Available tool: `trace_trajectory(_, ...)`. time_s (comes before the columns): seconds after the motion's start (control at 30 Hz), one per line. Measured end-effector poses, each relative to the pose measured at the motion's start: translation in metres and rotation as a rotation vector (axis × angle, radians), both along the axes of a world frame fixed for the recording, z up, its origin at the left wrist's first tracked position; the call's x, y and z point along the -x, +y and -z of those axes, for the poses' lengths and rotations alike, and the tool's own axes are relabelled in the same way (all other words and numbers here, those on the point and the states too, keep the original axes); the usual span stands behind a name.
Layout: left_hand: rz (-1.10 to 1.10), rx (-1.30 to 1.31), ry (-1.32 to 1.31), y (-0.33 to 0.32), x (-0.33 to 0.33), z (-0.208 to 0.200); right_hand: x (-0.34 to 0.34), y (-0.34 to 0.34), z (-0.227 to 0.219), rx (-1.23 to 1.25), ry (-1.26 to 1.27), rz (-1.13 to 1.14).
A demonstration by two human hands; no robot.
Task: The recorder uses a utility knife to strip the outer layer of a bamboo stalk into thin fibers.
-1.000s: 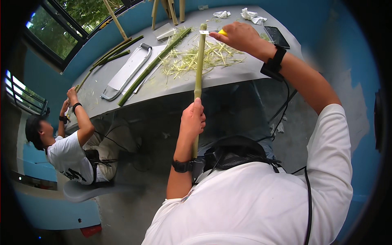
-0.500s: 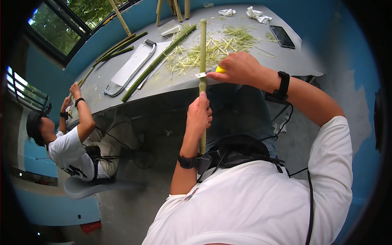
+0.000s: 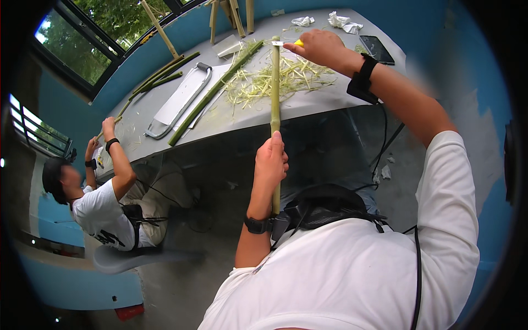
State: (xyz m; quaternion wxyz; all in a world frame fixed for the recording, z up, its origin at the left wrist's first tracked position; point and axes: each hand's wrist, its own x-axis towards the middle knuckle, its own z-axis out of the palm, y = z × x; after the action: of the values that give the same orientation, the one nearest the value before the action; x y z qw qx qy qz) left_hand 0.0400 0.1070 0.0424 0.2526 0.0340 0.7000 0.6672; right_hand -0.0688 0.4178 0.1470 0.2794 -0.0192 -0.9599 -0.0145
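My left hand is wrapped round a slim green bamboo stick, low on its length, just below a node. The stick runs away from my body, and its far part lies over the table. My right hand grips a yellow-handled blade, most of the handle hidden in the fist. Its pale metal end lies across the stick close to the far tip. Whether it is a peeler or a knife is too small to tell. Pale green shavings are heaped around the stick.
On the grey table lie a dark green bamboo pole, a bow saw, paper sheets, crumpled tissues and a phone. Several wooden sticks stand at the back. A seated co-worker handles a stick at the left.
My right hand has pushed the blade away along the stick, from near the node to close to the far tip. My left hand keeps its grip, slightly lower in the picture.
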Motion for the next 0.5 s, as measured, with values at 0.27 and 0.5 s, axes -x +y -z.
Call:
trace_trajectory(0.27,0.035,0.01,0.013,0.0,-0.001,0.0,0.002,0.015,0.001,-0.106,0.047,0.054)
trace_trajectory(0.5,0.028,0.057,0.052,-0.004,-0.016,0.002,-0.008,0.063,-0.026,-0.117,0.04,0.3)
